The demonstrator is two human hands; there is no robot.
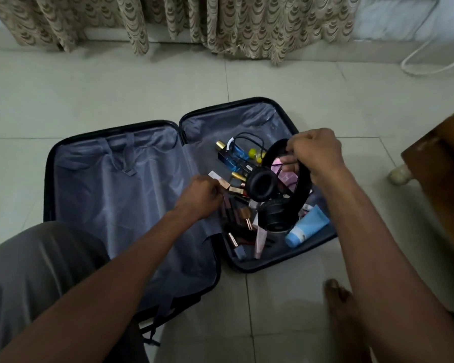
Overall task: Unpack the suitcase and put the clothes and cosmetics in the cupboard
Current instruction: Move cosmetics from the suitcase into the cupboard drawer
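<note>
So the suitcase [110, 195] is lying wide open on the tiled floor [116, 95], both halves flat, grey lining showing. The left half has only the lining and straps in it, while the right half holds a jumble of cosmetics [236, 221]: lipstick-type tubes, a blue perfume bottle [233, 155] near the top, a little yellow-capped bottle [253, 154] next to it, and a light blue tube [306, 227] at the lower right edge.

The right hand [316, 155] is up above that pile with its fingers curled round the band of a pair of black headphones [269, 195], so the ear cups dangle over the cosmetics. There's a black cable [247, 138] looping behind them. The left hand [202, 195] is down at the centre edge of the right half, fingers pinched on a small flat pale thing [219, 179]; can't really tell what it is.

Patterned curtains [220, 24] hang along the far wall, and a wooden furniture corner [440, 166] pokes in on the right.
</note>
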